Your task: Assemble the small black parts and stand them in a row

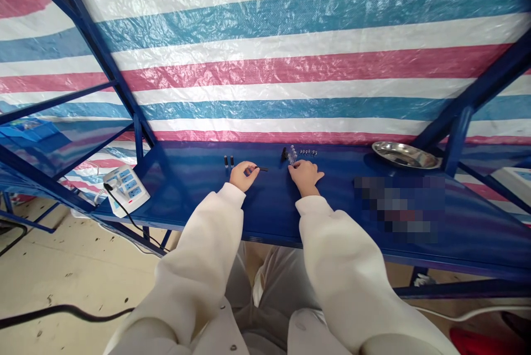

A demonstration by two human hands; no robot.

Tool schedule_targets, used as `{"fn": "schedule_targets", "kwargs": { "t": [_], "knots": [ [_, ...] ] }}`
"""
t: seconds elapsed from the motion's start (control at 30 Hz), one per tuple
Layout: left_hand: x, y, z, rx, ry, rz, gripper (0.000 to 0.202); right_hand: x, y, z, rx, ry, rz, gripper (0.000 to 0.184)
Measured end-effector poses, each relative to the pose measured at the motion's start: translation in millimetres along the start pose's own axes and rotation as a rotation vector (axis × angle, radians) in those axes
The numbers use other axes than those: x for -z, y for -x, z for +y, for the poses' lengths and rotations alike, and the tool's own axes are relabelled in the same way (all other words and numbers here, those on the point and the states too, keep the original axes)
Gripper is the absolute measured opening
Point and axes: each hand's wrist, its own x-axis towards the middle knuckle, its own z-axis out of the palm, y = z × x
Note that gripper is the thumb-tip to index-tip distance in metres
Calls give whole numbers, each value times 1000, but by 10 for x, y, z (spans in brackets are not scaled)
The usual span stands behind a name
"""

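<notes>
A slim dark rod (pixel 263 169) lay above the counter (pixel 194 200), its near end pinched in the fingers of the left hand (pixel 244 176) and its free end sticking out to the right. Its long axis ran roughly sideways — pointing across the gap toward the right hand (pixel 306 176), which was the farther of the two from it. The fingers of the right hand were bent at the near edge of a cluster of clear pieces (pixel 292 154); whether they gripped one or only touched it, I could not tell. Just left of that cluster were black pieces (pixel 284 154), and to its right a short row of small shiny pieces (pixel 308 152) stretched along the counter. Two dark cylinders (pixel 229 161) stood side by side, just beyond the left hand. As for containers, a shallow metal tray (pixel 406 155) sat near the far right end, its inside bright with reflections. Off to the left was a blue bin (pixel 31 131) — its contents too small to make out. A white power strip (pixel 126 191) rested at the counter's left end, with a black plug in it.
</notes>
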Motion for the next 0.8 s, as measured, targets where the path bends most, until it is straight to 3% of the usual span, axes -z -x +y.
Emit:
{"fn": "schedule_targets", "kwargs": {
  "t": [0.2, 0.37, 0.47, 0.8],
  "knots": [
    [23, -3, 31, 4, 5, 46, 14, 61, 38, -30, 69, -19, -34, 20],
    [66, -16, 103, 88, 20, 137, 17, 81, 139, -110, 431, -145, -202, 17],
    [81, -22, 121, 121, 25, 147, 18, 89, 202, -173, 559, -136, -245, 18],
    [59, -17, 88, 101, 24, 106, 21, 97, 271, -231, 658, -74, -212, 18]
  ]
}}
